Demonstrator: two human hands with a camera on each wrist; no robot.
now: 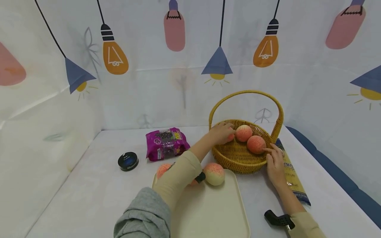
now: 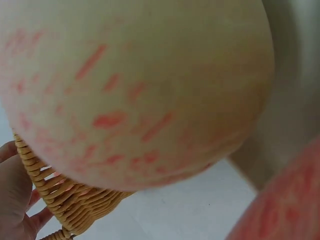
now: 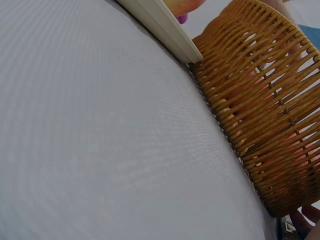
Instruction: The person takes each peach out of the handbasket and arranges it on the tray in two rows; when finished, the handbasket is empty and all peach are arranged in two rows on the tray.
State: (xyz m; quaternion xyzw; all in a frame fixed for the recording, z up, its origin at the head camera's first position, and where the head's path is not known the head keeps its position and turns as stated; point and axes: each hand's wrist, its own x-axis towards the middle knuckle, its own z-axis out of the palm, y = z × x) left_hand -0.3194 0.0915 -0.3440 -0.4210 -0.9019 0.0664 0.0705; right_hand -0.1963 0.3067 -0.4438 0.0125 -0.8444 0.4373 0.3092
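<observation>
My left hand (image 1: 221, 133) reaches inside the wicker basket (image 1: 235, 163) and holds a peach (image 1: 230, 137) at its left side, mostly covered by the fingers. Two more peaches lie in the basket, one at the back (image 1: 244, 133) and one near the right rim (image 1: 256, 144). On that right rim rests my right hand (image 1: 276, 162), fingers bent over the edge; its fingertips (image 3: 306, 220) show low against the weave in the right wrist view. A pale, red-speckled peach (image 2: 135, 95) fills much of the left wrist view.
A cream tray (image 1: 214, 211) sits before the basket, bearing a pale peach (image 1: 214, 174) and others partly behind my left forearm. Left of the basket are a purple snack bag (image 1: 166, 143) and a round black tin (image 1: 128, 161). A yellow-blue packet (image 1: 293, 175) lies right.
</observation>
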